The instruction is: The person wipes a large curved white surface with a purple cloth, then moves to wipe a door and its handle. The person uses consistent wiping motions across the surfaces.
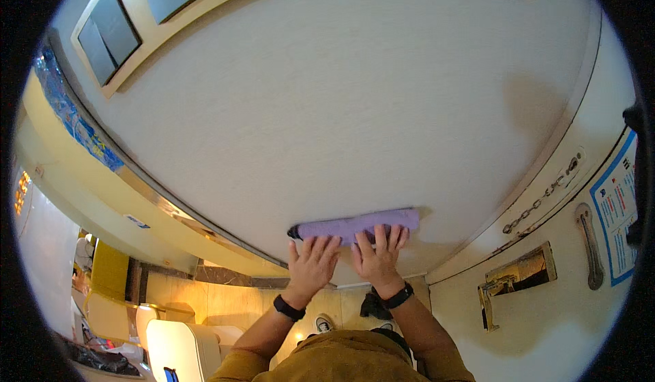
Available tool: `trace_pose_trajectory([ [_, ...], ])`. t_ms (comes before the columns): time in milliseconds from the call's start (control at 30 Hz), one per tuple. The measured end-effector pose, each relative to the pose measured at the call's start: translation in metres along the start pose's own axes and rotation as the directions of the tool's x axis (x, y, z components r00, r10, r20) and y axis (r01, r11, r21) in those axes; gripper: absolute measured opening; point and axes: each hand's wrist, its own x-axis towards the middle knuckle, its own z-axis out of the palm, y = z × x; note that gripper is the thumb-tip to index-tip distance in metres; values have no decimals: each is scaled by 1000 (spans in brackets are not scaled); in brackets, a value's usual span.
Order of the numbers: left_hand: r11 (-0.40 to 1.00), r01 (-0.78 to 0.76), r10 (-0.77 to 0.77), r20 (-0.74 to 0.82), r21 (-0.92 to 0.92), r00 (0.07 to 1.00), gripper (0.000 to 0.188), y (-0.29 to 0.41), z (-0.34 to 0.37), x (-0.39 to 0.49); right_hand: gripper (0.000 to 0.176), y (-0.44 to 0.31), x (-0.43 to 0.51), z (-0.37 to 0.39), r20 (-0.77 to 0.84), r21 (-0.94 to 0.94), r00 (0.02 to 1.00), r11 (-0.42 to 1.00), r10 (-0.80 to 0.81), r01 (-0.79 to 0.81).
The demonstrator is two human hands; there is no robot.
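Note:
A long purple cloth roll point(378, 221) lies against the white wall point(348, 100) in front of me, its right end slightly higher. A black tip point(293, 232) sticks out at the roll's left end; what is inside the cloth is hidden. My left hand point(312, 267) has its fingertips on the lower edge near the left half. Further right, the fingers of my right hand point(379, 256) lap over the front of the roll. Both hands bear on it from below, and each wrist wears a black band.
To the right, a white door carries a chain point(537, 203), a pull handle point(589, 246) and a brass-coloured fitting point(517, 279). A multi-panel picture frame point(110, 36) hangs upper left. A cream chair point(176, 351) stands lower left. A dark item point(376, 306) lies on the floor by my feet.

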Motion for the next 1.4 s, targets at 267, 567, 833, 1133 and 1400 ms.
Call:
trace_pose_trajectory([
  [267,983,124,-91,-225,136,970,46,-58,-38,44,34,-43,108,-19,-120,3,991,998,-66,67],
  [567,993,88,-85,-39,76,996,40,-39,18,-59,28,-52,1,19,75,4,986,989,-147,148],
  [833,977,208,-184,-318,44,930,49,-117,-47,18,40,-102,118,6,-90,36,987,989,-136,140],
  [1133,975,185,-168,-135,122,976,46,-93,-8,-42,30,-93,44,35,-13,27,987,986,-163,163],
  [1400,972,200,-163,258,-124,952,49,-35,65,-151,38,-66,-100,56,369,41,919,991,-136,130],
])
